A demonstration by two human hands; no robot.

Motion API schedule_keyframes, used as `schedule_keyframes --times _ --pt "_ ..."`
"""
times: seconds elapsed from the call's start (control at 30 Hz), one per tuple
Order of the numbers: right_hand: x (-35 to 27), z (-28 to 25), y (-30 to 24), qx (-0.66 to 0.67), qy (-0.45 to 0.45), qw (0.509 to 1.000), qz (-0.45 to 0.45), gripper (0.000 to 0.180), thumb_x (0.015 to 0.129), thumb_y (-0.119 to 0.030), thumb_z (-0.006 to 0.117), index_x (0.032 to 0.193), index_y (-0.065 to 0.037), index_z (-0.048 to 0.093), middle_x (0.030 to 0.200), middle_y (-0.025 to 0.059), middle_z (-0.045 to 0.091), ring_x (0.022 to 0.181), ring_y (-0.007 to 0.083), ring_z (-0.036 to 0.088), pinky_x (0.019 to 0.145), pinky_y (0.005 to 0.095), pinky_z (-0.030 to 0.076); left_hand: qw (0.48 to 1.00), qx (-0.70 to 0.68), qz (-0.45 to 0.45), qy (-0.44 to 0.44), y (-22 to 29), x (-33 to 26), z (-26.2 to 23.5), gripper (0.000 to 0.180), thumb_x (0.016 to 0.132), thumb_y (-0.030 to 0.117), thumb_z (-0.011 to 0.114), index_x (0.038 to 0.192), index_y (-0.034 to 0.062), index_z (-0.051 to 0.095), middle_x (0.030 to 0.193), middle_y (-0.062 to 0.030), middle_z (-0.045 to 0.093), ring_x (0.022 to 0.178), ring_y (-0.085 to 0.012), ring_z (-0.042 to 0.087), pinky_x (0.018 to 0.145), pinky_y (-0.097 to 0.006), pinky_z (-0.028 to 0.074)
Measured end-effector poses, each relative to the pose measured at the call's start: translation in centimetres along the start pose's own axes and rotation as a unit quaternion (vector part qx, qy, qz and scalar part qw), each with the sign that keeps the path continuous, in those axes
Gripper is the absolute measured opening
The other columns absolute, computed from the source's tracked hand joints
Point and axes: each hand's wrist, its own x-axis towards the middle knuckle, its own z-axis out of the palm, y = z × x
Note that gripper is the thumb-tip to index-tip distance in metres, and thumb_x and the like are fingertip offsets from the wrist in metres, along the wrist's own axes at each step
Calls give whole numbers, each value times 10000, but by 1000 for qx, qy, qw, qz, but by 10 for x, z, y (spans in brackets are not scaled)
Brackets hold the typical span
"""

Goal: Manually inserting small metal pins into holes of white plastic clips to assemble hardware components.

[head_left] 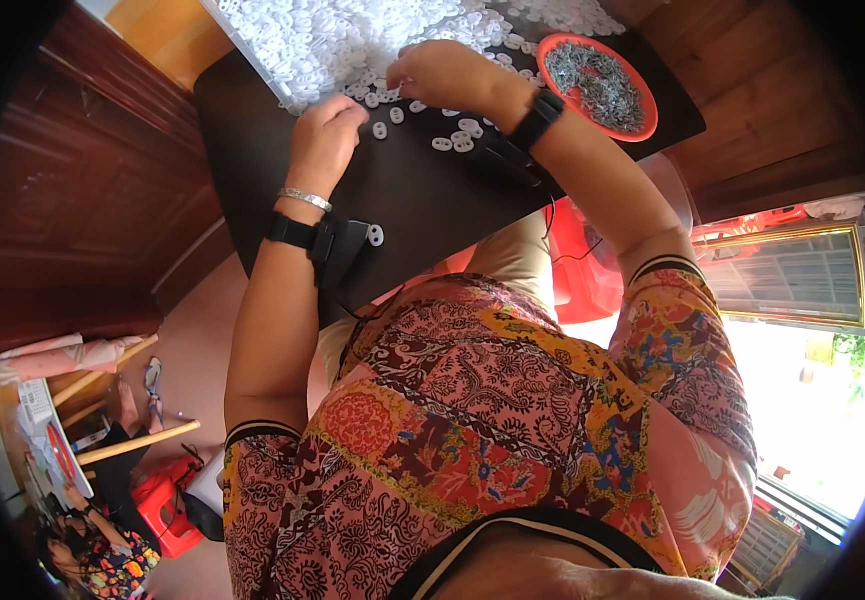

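- Head view: looking down on a dark, matte worktop (412, 215) with a rounded corner at far right.
- Across its far side, a broad heap of small white oval plastic pieces (332, 40), each pierced with two holes; bordered on the left by a long, pale, straight edge (249, 54).
- Left hand (322, 148) at the heap's near left corner, above a silver-coloured bracelet (305, 197) and a black strap (292, 232); fingers (344, 110) curled, tips drawn close; cannot tell whether pinching a piece.
- Right hand (447, 75) over the heap's near edge, back upward, fingers (404, 72) bent and pointing left; tips too small and blurred to tell whether pinching a piece.
- Between and below both hands, loose white pieces (380, 130) lying flat, with a small cluster (461, 140) farther right.
- Just beside the boxy black unit (344, 250) at the left wrist, one lone white piece (375, 235).
- Right of the heap, a round orange-red bowl (649, 112) full of small grey metal parts (592, 80).
- On the floor at lower left, a red plastic stool (170, 520), near a co-worker in a dark floral top (124, 572).
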Motion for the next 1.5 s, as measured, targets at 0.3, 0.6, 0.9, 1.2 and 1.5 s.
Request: schedule_keyframes --times 0.3,0.6,0.9,1.2,1.5 --pt "11 -1 -14 -102 -33 994 0 144 776 -200 566 796 -65 611 781 126 625 754 339 604 679 431 476 993 -112 -37 -5 8 -4 -9 217 812 208 524 772 20 625 558 -16 507 456 -93 428 432 -245 339" --pt "-9 -16 -4 63 25 998 17 187 809 -195 581 859 -30 654 728 141 635 684 254 617 648 353 489 989 -144 -22 -14 12 -7 -10 230 830 219 511 783 24 623 572 -14 512 474 -84 438 437 -234 343" --pt "-52 -22 -42 518 144 825 174 187 836 -183 635 930 -25 669 803 -4 646 675 66 554 613 211 437 959 -265 9 -97 35 -25 6 221 869 201 502 845 12 615 619 -11 519 496 -72 440 449 -203 351" --pt "-62 -6 -80 157 373 911 86 101 748 -71 668 845 -43 665 749 68 624 626 186 612 538 271 482 952 -294 5 -88 39 -30 26 188 890 155 476 850 14 594 659 -16 555 530 -69 482 475 -195 374" --pt "-75 -7 -81 295 333 886 129 119 796 -84 656 903 -31 656 810 64 634 714 141 620 625 256 492 914 -378 -3 -150 37 -31 23 201 920 178 436 890 27 565 673 -40 561 547 -111 507 510 -220 401"
